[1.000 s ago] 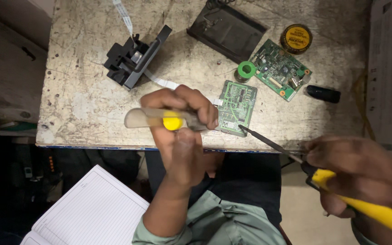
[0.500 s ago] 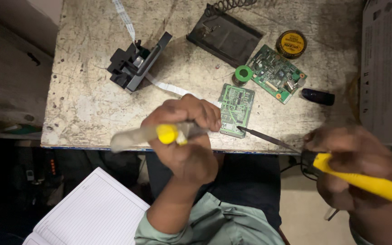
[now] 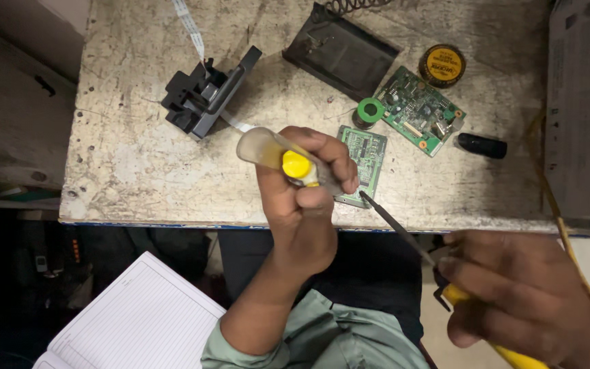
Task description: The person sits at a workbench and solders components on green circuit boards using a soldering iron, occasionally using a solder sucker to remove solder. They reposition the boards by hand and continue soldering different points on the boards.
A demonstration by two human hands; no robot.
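Observation:
My left hand (image 3: 302, 205) is closed around a clear suction pump with a yellow button (image 3: 271, 152), held over the table's front edge. Its nozzle end is hidden by my fingers, close to a small green circuit board (image 3: 367, 147). My right hand (image 3: 520, 301) grips the yellow handle of a soldering iron (image 3: 396, 224) at the lower right. The iron's dark shaft slants up-left, with its tip at the near corner of the small board, right by my left fingers.
A worn stone table (image 3: 131, 171) carries a black plastic part (image 3: 203, 96) with a white ribbon cable (image 3: 189, 24), a dark tray (image 3: 339, 51), a larger green board (image 3: 418, 109), a green spool (image 3: 369, 111), a yellow tin (image 3: 442, 65) and a black cap (image 3: 481, 145). A lined notebook (image 3: 138, 318) lies below.
My left hand has turned the pump, so its clear end now points up-left and sits higher over the table. The iron's tip has stayed at the small board's corner.

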